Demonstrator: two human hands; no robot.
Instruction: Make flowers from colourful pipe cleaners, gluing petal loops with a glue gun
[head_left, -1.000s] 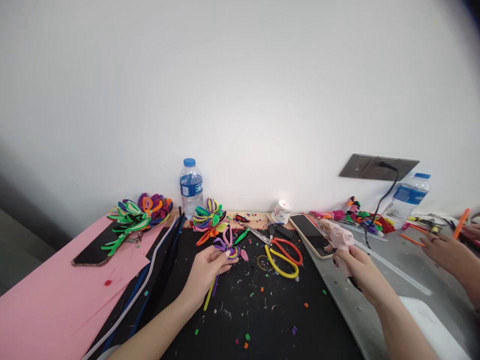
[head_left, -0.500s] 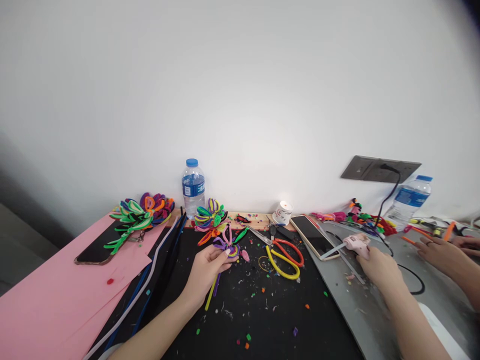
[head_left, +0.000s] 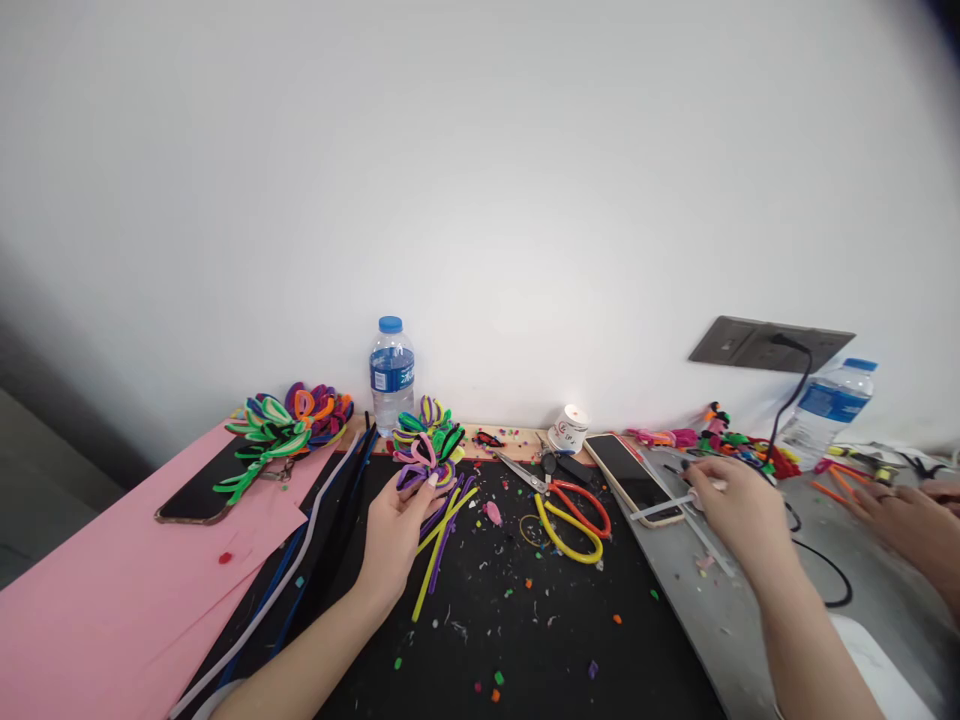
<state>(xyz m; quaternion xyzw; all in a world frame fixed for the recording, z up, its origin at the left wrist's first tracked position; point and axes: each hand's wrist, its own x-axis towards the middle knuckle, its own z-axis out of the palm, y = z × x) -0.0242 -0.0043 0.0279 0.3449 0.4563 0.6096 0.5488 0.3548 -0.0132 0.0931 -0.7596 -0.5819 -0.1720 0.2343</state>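
Observation:
My left hand (head_left: 397,525) pinches a flower of looped pipe cleaners (head_left: 426,460) in purple, pink and yellow, just above the black mat. Purple and yellow pipe cleaner stems (head_left: 442,550) stretch out beside its fingers. Behind the flower sits a green and multicoloured pipe cleaner bunch (head_left: 431,412), partly covered. On the right, my right hand (head_left: 731,505) is closed over a pale pink glue gun (head_left: 696,497), mostly hidden by the fingers. A whitish glue stick (head_left: 660,509) juts from it to the left, across a phone's corner.
Scissors (head_left: 574,530) with red and yellow handles lie mid-mat among scraps. A white paper cup (head_left: 568,430), a phone (head_left: 637,480) and a water bottle (head_left: 391,380) stand or lie near the wall. Pink sheets (head_left: 135,590) cover the left. Another person's hand (head_left: 907,525) works at far right.
My right hand has shifted left and up, now covering most of the glue gun. The flower in my left hand has tilted up and left; more of the yellow and purple stems shows.

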